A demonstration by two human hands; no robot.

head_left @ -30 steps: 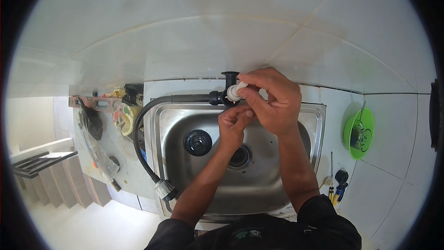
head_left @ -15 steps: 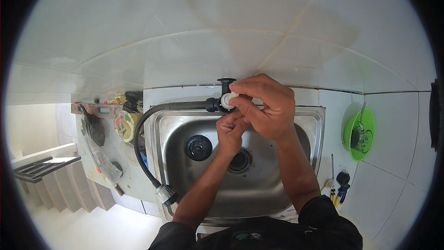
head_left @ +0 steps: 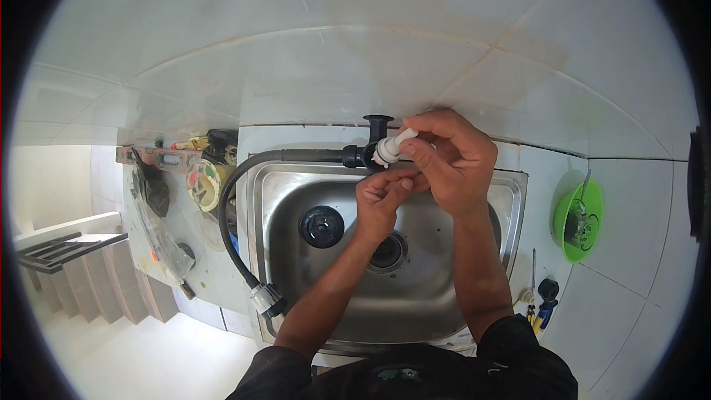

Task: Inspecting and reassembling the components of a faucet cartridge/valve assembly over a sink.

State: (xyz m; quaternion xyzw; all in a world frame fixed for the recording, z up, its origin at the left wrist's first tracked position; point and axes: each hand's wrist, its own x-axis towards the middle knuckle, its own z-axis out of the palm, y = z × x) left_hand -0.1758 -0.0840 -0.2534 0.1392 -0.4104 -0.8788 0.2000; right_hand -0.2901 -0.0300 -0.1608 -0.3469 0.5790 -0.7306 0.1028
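The right hand [head_left: 463, 170] is holding a white plastic plug [head_left: 388, 150] by its narrow stem, fingers pinching, against the black tap [head_left: 377, 132] beyond the sink's [head_left: 444, 322] far side. The left hand's [head_left: 379, 204] fingers are curling nearer; I cannot tell whether they're gripping anything. The plug is looking light, stiff, perhaps slippery; its stem is offering the best hold.

Legible text: none I can read.
Small green-and-pale print [head_left: 389, 374] on the front of my black shirt [head_left: 341, 385]: too small and blurred for me to make out. Pale mark [head_left: 499, 364] on the shirt near my right sleeve [head_left: 512, 339]: likewise unreadable at this size.
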